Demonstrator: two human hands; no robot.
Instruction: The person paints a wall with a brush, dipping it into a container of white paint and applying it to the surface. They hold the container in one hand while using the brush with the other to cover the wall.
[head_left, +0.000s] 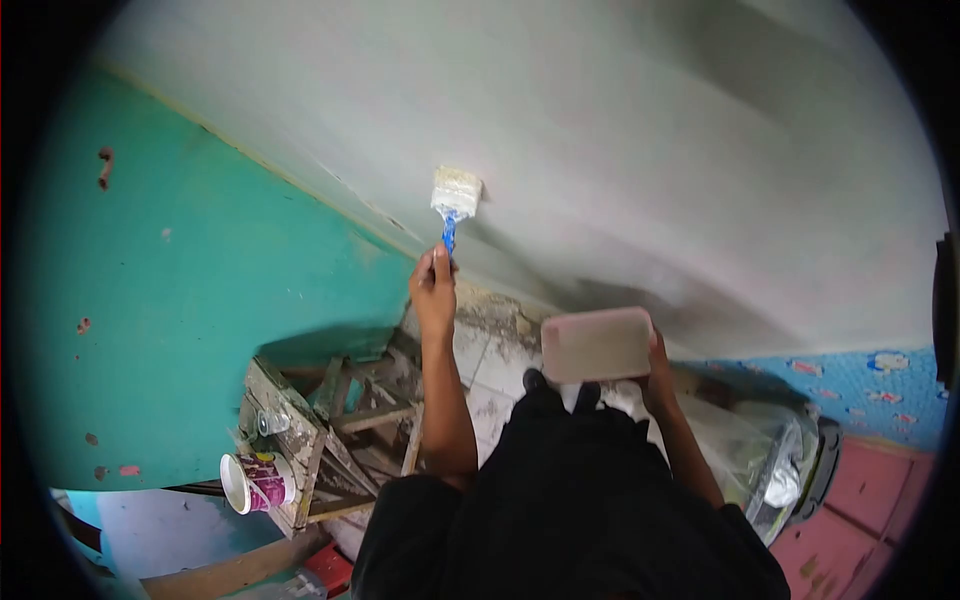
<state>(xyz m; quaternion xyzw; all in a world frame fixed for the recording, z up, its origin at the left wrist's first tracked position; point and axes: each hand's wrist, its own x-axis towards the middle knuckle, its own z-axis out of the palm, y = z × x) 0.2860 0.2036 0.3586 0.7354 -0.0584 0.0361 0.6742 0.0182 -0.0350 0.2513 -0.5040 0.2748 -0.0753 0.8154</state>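
Note:
Closed around the blue handle of a paintbrush (456,195), my left hand (434,285) is raised near the middle of the view. The brush's bristles point up and lie at the pale wall (600,150), coated in whitish paint. My right hand (657,370) grips the right side of a shallow pinkish tray (598,346) with a greyish-beige inside. The tray is in front of my body, lower than the brush and to its right. Most of the fingers of my right hand are hidden by the tray.
A green wall (200,270) stands at the left. Below it is a paint-stained wooden stand (300,430) with a white and purple bucket (257,482) and a clear cup (270,422). Tiled floor (487,365) shows ahead of my feet. Plastic-covered things (740,440) lie at the right.

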